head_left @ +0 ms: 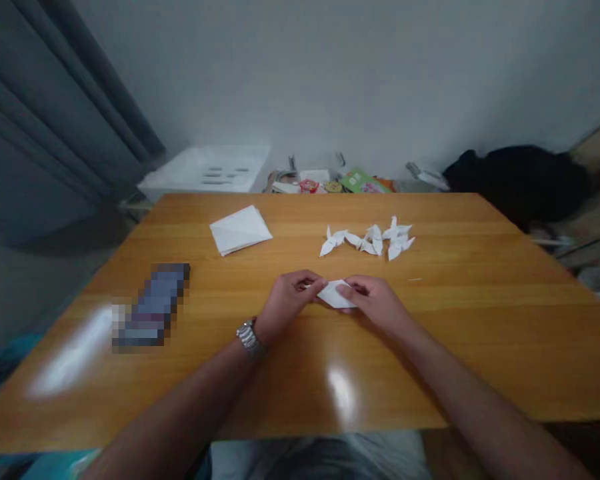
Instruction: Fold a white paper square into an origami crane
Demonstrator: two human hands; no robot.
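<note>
bare forearms forward, left hand and right hand pinch folded paper.

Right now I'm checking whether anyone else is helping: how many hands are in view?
2. The left hand, with a watch on its wrist, holds the left end of the paper; the right hand holds its right end. No other hand shows.

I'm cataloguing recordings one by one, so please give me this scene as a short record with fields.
left hand: pinches the left end of the folded white paper
right hand: holds its right end, thumb on top
left wrist: metal watch
beyond hands: white sheets leftward, folded paper shapes rightward
left side: dark pixelated object
surface: wooden table
</note>
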